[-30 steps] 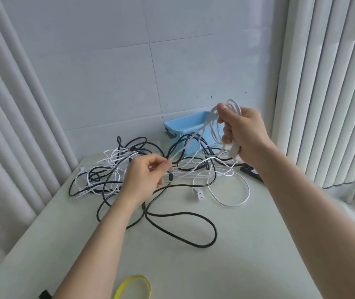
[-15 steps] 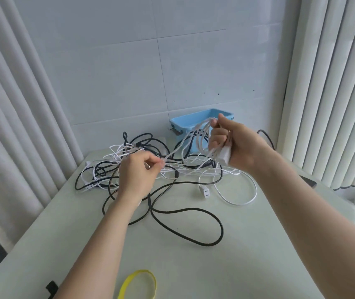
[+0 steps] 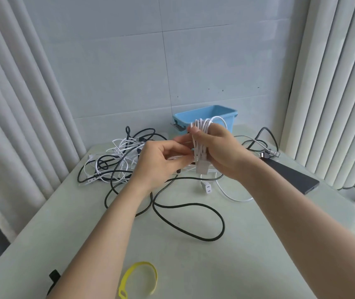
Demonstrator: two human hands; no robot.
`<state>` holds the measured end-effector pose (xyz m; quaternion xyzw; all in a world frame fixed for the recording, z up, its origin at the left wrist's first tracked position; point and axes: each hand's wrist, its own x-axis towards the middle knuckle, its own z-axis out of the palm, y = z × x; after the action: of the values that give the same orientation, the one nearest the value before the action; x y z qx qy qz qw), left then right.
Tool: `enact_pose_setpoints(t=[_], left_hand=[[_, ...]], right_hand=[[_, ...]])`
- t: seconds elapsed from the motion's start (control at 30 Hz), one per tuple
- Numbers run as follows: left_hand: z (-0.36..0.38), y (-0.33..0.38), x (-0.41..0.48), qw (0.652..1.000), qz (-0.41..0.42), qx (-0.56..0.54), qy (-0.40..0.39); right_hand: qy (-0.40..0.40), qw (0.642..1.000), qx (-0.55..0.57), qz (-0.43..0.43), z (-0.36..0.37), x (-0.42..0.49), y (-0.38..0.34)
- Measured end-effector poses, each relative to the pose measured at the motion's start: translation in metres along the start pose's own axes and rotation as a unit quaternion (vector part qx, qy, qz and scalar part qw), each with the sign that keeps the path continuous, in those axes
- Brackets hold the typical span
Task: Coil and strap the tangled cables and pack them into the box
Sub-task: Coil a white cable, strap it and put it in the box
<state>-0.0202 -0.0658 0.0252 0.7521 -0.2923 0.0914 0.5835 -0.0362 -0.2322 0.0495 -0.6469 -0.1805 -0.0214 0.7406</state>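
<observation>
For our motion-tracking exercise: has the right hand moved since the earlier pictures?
Yes: against the blue box, the right hand has shifted left and down, from its right end to its front.

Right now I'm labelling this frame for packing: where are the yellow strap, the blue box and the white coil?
yellow strap (image 3: 143,264), head view, top of its loop.
blue box (image 3: 211,110), head view, inner wall.
white coil (image 3: 200,144), head view, middle strands.
</observation>
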Motion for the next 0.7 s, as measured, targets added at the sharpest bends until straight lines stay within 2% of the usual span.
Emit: enact_pose_setpoints(t=[0.17, 0.3, 0.43, 0.53, 0.7], left_hand=[[-0.005, 0.000, 0.002, 0.991, -0.020, 0.132, 0.009], [-0.019, -0.021, 0.004, 0.959, -0.060, 0.237, 0.141], [-0.030, -0.042, 0.000, 0.925, -0.141, 0.272, 0.226], [-0.036, -0.048, -0.003, 0.898, -0.171, 0.281, 0.291], [-0.036, -0.048, -0.005, 0.888, -0.179, 0.307, 0.292]], right_hand=[[0.020, 0.980, 0.198, 0.011, -0.013, 0.005, -0.005], [-0.022, 0.960, 0.275, 0.043, -0.040, 0.004, -0.015], [-0.093, 0.965, 0.235, 0.064, -0.055, 0.002, -0.012], [-0.116, 0.965, 0.216, 0.088, -0.058, 0.000, -0.009], [-0.144, 0.953, 0.235, 0.125, -0.061, 0.000, -0.007]])
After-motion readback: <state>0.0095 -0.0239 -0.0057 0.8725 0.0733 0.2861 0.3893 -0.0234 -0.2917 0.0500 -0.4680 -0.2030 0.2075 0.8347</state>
